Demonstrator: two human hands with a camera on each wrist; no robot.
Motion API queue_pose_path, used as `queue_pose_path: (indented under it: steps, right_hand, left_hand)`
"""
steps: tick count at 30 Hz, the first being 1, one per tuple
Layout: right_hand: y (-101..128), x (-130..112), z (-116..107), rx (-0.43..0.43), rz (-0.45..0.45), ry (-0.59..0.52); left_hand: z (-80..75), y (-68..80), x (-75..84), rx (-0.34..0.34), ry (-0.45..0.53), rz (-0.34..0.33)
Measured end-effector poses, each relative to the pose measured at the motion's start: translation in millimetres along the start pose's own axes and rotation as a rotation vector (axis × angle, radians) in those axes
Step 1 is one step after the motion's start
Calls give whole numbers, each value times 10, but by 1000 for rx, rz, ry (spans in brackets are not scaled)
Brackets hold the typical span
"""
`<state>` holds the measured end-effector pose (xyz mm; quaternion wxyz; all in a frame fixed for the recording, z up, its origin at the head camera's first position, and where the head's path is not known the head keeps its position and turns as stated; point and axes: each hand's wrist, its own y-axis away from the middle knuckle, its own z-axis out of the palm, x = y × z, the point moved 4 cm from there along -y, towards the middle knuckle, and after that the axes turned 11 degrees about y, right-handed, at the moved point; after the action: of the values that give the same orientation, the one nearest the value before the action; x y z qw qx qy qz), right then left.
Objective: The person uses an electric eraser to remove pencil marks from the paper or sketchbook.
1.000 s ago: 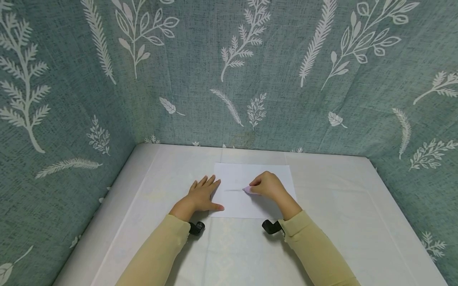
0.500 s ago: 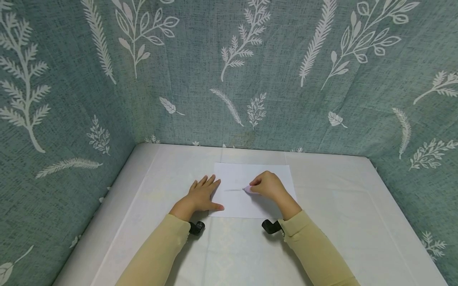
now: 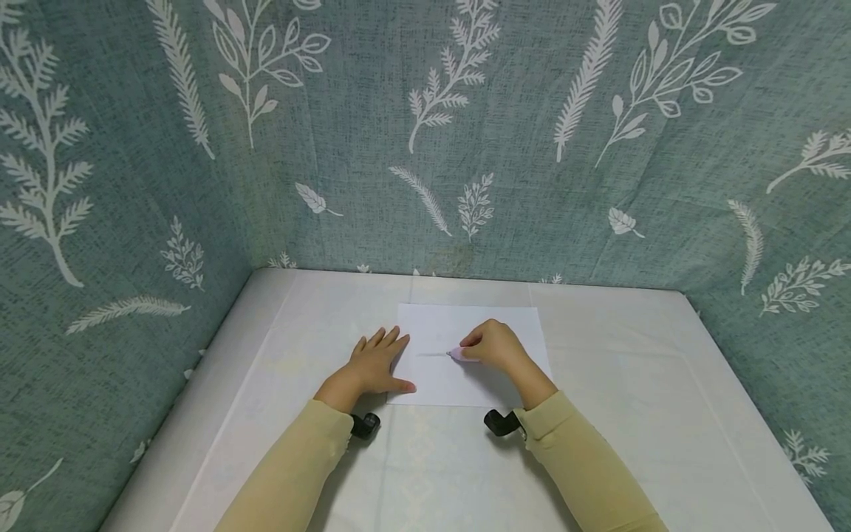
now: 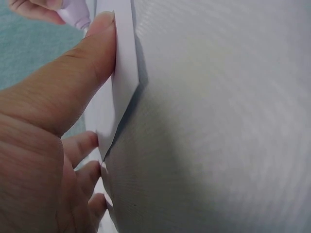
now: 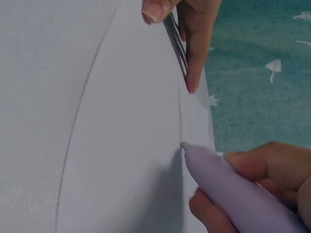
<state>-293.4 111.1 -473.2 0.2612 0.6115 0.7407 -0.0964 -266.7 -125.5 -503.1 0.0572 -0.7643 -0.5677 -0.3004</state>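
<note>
head view shows the white table (image 3: 665, 384) ringed by a teal leaf-print cloth (image 3: 532, 148), then the sheet of paper (image 3: 492, 321) lying flat at its middle, its long edges running left to right. the left hand (image 3: 376, 363) lies flat with fingers spread, pinning the sheet's left edge, thumb on the near corner. the right hand (image 3: 497, 347) pinches a lilac pen (image 3: 457, 355), fingers curled round its barrel. the pen's long axis points left toward the other hand, tip touching the paper at the right end of a faint straight line (image 3: 432, 354) (thin and grey, hard to make out from above). the pen is pale, smooth, tapering to a fine point.
</note>
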Motion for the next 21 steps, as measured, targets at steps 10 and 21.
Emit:
queue_pose_path:
  steps: [10,21]
  right_hand:
    - [-6,-30,2,14,3,14]
    - [-13,-44,27,-20,2,15]
  left_hand:
    - [-18,26,20,-1,5,-1]
    - [-29,38,39,-4,17,-1]
